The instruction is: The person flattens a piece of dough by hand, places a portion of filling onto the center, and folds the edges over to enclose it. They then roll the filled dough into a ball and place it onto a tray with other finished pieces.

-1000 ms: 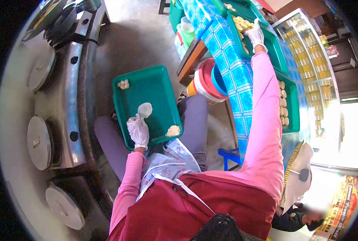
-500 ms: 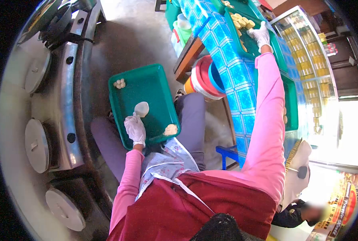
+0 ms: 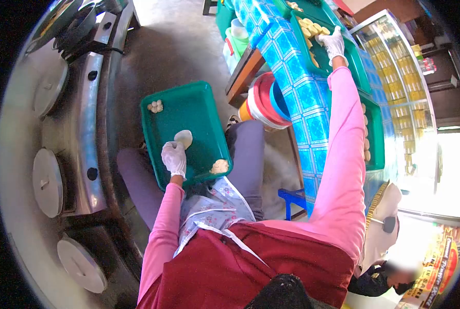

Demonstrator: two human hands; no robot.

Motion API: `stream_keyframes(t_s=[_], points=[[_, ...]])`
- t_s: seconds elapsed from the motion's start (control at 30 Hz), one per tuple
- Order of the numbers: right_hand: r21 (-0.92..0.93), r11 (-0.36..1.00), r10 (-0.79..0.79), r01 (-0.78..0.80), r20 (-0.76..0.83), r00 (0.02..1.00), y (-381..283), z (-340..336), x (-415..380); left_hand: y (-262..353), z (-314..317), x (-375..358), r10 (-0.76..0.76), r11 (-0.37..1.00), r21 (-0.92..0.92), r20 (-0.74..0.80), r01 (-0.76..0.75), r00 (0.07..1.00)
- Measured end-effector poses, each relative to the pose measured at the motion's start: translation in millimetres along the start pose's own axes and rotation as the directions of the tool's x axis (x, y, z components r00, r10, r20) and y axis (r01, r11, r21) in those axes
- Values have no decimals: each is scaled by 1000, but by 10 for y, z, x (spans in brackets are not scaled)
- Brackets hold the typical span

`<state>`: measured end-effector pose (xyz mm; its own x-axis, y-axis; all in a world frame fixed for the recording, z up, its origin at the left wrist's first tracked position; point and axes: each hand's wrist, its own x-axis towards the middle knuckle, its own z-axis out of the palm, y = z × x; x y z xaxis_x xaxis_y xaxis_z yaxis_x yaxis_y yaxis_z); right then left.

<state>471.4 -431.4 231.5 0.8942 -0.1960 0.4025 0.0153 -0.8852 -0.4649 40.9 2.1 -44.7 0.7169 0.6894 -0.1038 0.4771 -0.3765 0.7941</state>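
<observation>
A green tray (image 3: 201,110) rests across my lap. Over it, my gloved left hand (image 3: 174,158) is closed at the near edge of a flat, pale dough round (image 3: 184,138). Several small dough balls (image 3: 155,106) sit in the tray's far left corner, and a dough lump (image 3: 219,166) lies in its near right corner. My gloved right hand (image 3: 334,44) reaches to a second green tray (image 3: 304,54) on the table. Its fingers are bent around one of several yellow pieces (image 3: 311,27), partly hidden by the hand.
A blue checked cloth covers the table (image 3: 304,118) on my right. Another green tray (image 3: 375,136) there holds pale balls. Under the table edge are stacked tubs (image 3: 263,100) and a blue stool (image 3: 291,198). A steel stove (image 3: 88,139) with round lids stands left. A person (image 3: 379,278) is at lower right.
My left hand has shifted slightly up over the dough round, covering more of it. The right hand stays at the yellow pieces, its fingers slightly more bent. The view has tilted a little.
</observation>
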Motion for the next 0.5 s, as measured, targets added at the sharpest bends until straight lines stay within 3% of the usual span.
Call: stream_keyframes(t_s=[0.1, 0.17, 0.23, 0.3, 0.4, 0.5], points=[[-44, 996, -78, 79, 22, 997, -106, 34, -48, 139, -62, -115, -22, 992, -123, -14, 20, 1000], [-162, 968, -170, 193, 148, 974, -14, 73, 104, 201, -69, -145, -14, 960, -278, -33, 5, 999], [-192, 925, -321, 327, 63, 945, 299, 116, 317, 95, 39, -101, -39, 911, -411, 14, 41, 999], [-88, 988, -116, 130, 152, 982, 15, -297, 5, 189, -25, -111, -64, 887, -452, 80, 93, 995], [-103, 993, 67, -51, 155, 986, 375, -392, 29, 120, 19, -80, -70, 875, -472, 98, 108, 993], [-138, 990, 4, 19, 167, 986, 375, -397, -116, -3, 79, -42, -100, 847, -514, 94, 134, 991]])
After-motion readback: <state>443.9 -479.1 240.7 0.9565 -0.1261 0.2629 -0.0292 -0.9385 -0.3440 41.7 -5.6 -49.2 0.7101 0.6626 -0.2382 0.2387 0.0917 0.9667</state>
